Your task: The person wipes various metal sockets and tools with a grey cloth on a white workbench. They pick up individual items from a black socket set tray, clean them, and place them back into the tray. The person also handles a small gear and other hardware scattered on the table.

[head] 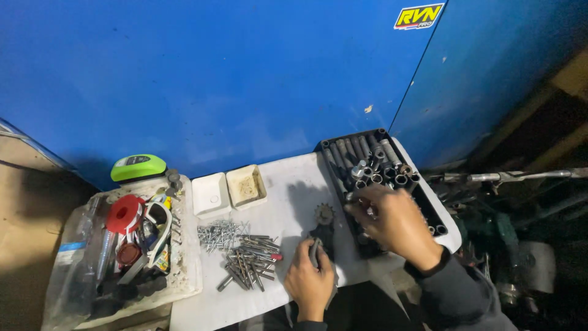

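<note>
Steel sockets (373, 165) fill the far end of a black plastic tray (442, 216), standing in ordered rows; the near end, under the right hand (395, 224), cannot be judged. That hand hovers with fingers curled, pinching a small metal piece. Left hand (309, 279) closes around a dark tool (314, 250) beside a toothed gear (324, 214) on the white worktop (288, 184). Loose screws (219, 235) and drill bits (250, 262) lie in separate heaps; sorting looks partly done. Two white square dishes (228, 193) hold nothing visible; a cluttered bin (187, 270) of tape rolls sits left.
</note>
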